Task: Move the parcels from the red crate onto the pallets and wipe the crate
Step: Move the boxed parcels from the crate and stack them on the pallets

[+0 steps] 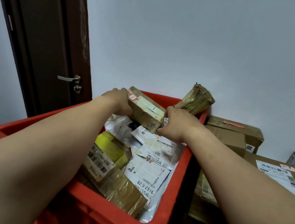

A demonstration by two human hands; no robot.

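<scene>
while both hands grip it, the taped brown parcel (146, 109) hangs lifted over the far end of the red crate (176, 182), above the loose mail below.

- parcel, lie: long axis runs far-left to near-right, with one end in each hand.
- left hand (118, 98): fingers curled round the far-left end, forearm stretched out over the crate's left side.
- right hand (177, 123): thumb and fingers clamped on the near-right end, forearm crossing the right rim.
- destination: cardboard boxes (234, 135) stacked just beside the crate's right wall. the pallets themselves cannot be seen. the stack lies to the parcel's right, so the right hand is nearer, and the likely move is a swing rightward over that wall with the right hand leading.
- obstacle: a second taped parcel (195, 99) is propped tilted at the far-right corner, close to that path, and may get knocked.
- left in crate: white mailer bags (156, 151), a yellow-taped box (113, 148), more brown parcels — emptying looks well short of done, wiping not yet possible.
</scene>
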